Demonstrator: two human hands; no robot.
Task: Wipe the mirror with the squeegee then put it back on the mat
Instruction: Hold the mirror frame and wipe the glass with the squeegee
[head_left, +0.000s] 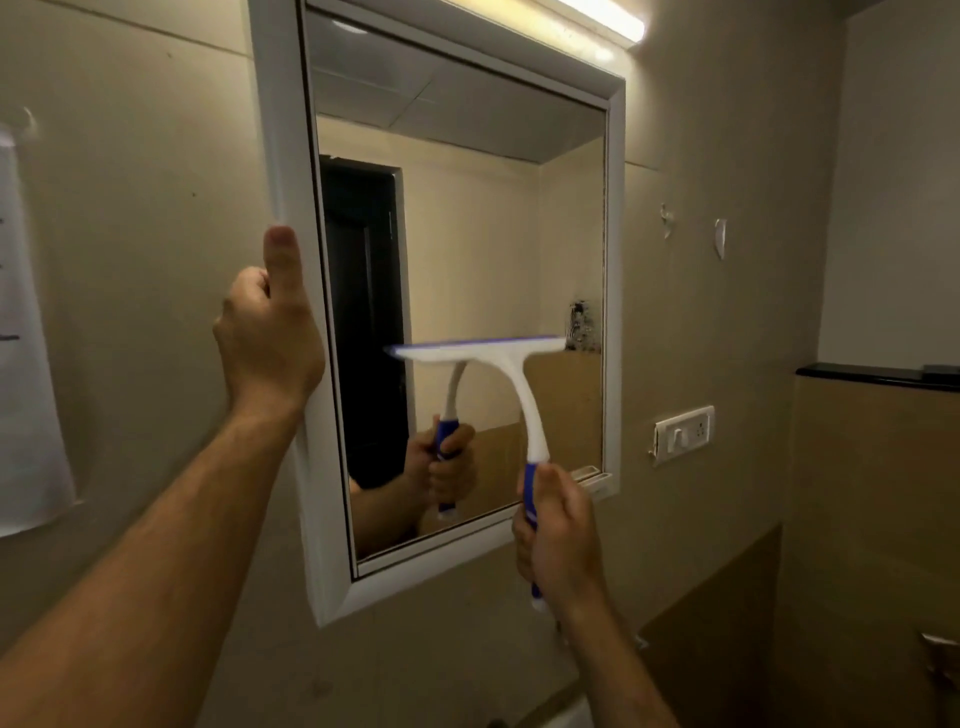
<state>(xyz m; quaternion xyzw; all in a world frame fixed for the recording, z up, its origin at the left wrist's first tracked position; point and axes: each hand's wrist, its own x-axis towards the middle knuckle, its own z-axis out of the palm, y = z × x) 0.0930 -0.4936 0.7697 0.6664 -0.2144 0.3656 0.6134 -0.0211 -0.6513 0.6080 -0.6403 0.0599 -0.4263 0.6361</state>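
A white-framed mirror (615, 260) hangs on the beige wall. My left hand (267, 332) grips its left frame edge, thumb pointing up along the frame. My right hand (558, 535) grips the blue handle of a white squeegee (511, 364). Its blade lies level against the lower middle of the glass and looks blurred. The glass reflects the hand and the squeegee. No mat is in view.
A lit tube lamp (608, 21) sits above the mirror. A white switch plate (683, 431) is on the wall right of it, below a black ledge (878, 375). A paper sheet (28, 338) hangs at the far left. A dark stain (582, 325) marks the glass near its right edge.
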